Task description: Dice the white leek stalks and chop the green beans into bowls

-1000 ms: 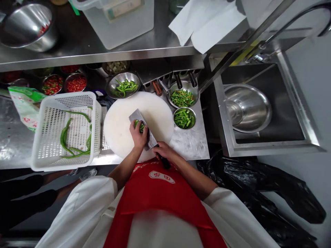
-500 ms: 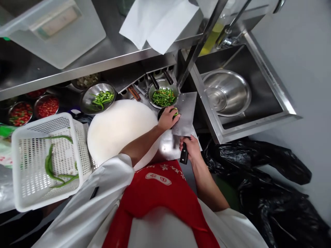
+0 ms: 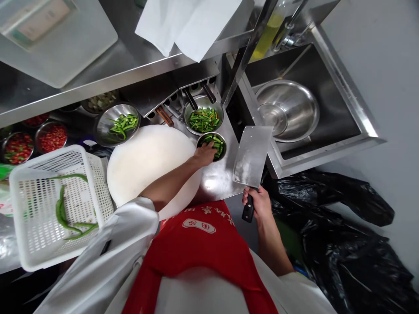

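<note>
Shifted away from the small bowl since the earlier frame, the cleaver now hangs over the right edge of the desk, blade pointing away from the person, and the small bowl shows more fully. Cut green peppers lie in that bowl, where the left grip reaches over the near-left rim, its fingers bent down among them; whether it is closed on any pieces cannot be told. Well apart from it, the right grip is closed around the cleaver's black handle. Just behind the small bowl sits a larger bowl of cut green pieces, and to its left lies the round white cutting board. Beyond the board's far-left edge is a shallow bowl with more green pieces. Farther left, a white basket holds long green peppers. Right of the desk, a metal basin rests in the sink.
</note>
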